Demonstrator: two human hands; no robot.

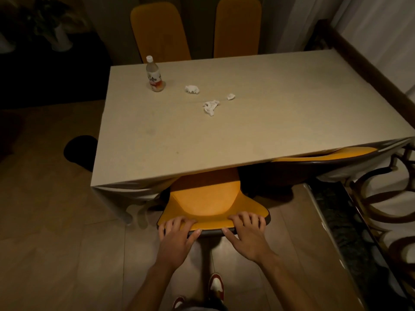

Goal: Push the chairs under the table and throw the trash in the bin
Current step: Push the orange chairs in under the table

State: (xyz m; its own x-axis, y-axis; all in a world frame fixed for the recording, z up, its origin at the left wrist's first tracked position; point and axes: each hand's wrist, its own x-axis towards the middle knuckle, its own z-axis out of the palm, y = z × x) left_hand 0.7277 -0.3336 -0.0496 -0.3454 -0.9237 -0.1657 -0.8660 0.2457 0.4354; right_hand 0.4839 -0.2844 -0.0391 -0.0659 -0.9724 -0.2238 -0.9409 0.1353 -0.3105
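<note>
A yellow chair [203, 198] stands at the near side of the beige table [157, 149], its seat partly under the tabletop. My left hand [177, 232] and my right hand [247, 230] both grip the top edge of its backrest, fingers curled over it. A second yellow chair [323, 154] sits further under the table on the right. On the tabletop lie three crumpled white tissues [192, 89] [211, 106] [231, 96] and an upright plastic bottle [154, 75] with a white cap.
Two more yellow chairs [159, 32] [238, 28] stand at the table's far side. A dark round object [80, 151] lies on the floor left of the table. A dark patterned ledge [336, 221] and curtains run along the right. My shoes show below.
</note>
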